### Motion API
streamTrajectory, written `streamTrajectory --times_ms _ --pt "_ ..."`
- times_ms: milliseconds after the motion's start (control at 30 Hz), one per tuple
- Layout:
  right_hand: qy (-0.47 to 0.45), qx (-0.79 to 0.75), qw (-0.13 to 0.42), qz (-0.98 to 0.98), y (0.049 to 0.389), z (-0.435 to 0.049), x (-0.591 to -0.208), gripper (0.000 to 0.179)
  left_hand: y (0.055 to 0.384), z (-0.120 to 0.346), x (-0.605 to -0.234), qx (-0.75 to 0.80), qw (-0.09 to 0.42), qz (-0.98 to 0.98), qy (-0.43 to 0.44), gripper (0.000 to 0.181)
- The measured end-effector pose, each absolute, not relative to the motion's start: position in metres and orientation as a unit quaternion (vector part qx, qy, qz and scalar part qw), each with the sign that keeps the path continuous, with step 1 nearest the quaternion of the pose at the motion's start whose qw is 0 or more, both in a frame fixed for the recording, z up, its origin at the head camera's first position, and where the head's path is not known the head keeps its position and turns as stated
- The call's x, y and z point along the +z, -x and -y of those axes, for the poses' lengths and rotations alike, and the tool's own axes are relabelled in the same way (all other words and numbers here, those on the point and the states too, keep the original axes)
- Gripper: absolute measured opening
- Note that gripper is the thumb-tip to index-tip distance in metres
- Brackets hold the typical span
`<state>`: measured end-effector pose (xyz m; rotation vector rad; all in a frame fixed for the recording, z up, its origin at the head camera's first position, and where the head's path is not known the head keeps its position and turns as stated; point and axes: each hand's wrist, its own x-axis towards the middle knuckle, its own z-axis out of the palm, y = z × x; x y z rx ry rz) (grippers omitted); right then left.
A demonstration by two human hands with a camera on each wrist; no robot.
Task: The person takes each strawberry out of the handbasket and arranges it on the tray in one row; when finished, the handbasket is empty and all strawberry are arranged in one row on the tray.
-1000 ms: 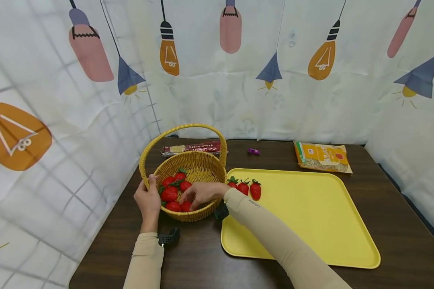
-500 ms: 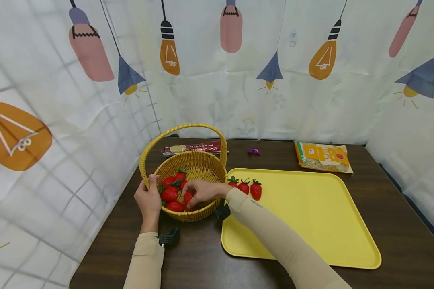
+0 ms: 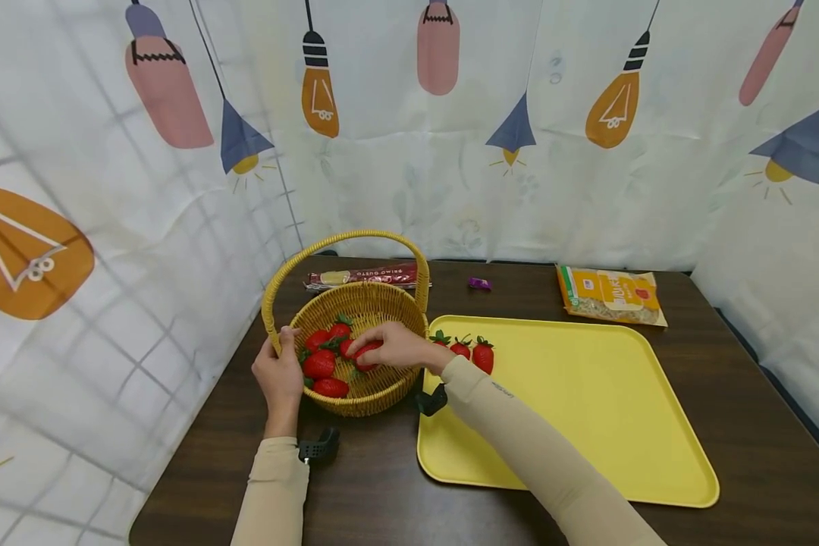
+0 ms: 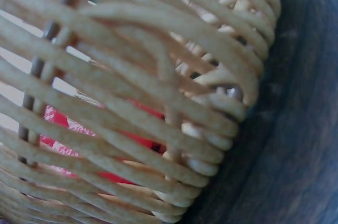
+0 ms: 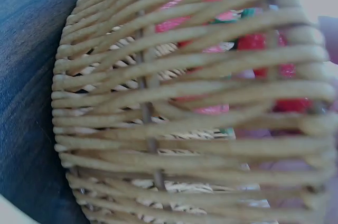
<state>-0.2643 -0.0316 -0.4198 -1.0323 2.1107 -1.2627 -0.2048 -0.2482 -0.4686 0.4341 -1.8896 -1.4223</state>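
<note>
The left hand [image 3: 280, 371] curls its fingers and thumb round the near-left rim of the round yellow wicker basket [image 3: 375, 394], gripping it where the arched handle meets the rim. The right hand [image 3: 394, 349] is above the basket's inside, fingers closed on a red strawberry [image 3: 366, 356] held over the other loose red strawberries [image 3: 319, 365] at the basket's left. The basket stands on the dark brown worktop [image 3: 368, 485], just left of the flat yellow plastic tray [image 3: 587, 425].

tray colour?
Plain yellow tray, with three strawberries at its far-left corner; clearest in the head view.
</note>
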Motion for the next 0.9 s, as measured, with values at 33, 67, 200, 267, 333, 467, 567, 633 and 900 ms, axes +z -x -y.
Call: streamTrajectory --times_ms 33,67,200,267,333,467,567,633,900 --pt "0.375 -0.455 0.226 -0.775 0.265 0.029 -0.419 0.025 0.205 0.248 -0.468 -0.554 0.359 0.732 -0.168 0.054" --pt "0.374 -0.451 0.216 -0.781 0.265 0.026 -0.418 0.024 0.205 0.248 -0.468 -0.556 0.358 0.732 -0.167 0.054" --pt "0.366 -0.453 0.191 -0.790 0.266 0.014 -0.416 0.026 0.205 0.248 -0.468 -0.560 0.356 0.730 -0.166 0.055" --pt "0.356 -0.466 0.184 -0.789 0.265 0.007 -0.414 0.028 0.205 0.247 -0.468 -0.556 0.357 0.732 -0.167 0.054" --pt "0.344 -0.484 0.178 -0.784 0.263 0.000 -0.412 0.029 0.205 0.247 -0.468 -0.552 0.358 0.734 -0.169 0.054" --pt "0.327 -0.523 0.167 -0.769 0.259 -0.016 -0.412 0.029 0.206 0.247 -0.469 -0.547 0.360 0.736 -0.171 0.052" --pt "0.309 -0.553 0.169 -0.755 0.255 -0.029 -0.413 0.028 0.206 0.248 -0.470 -0.551 0.359 0.735 -0.169 0.053" --pt "0.292 -0.569 0.173 -0.749 0.253 -0.038 -0.415 0.028 0.206 0.248 -0.470 -0.553 0.358 0.734 -0.166 0.054" --pt "0.223 -0.605 0.161 -0.747 0.252 -0.077 -0.425 0.030 0.207 0.248 -0.469 -0.556 0.359 0.732 -0.162 0.056"
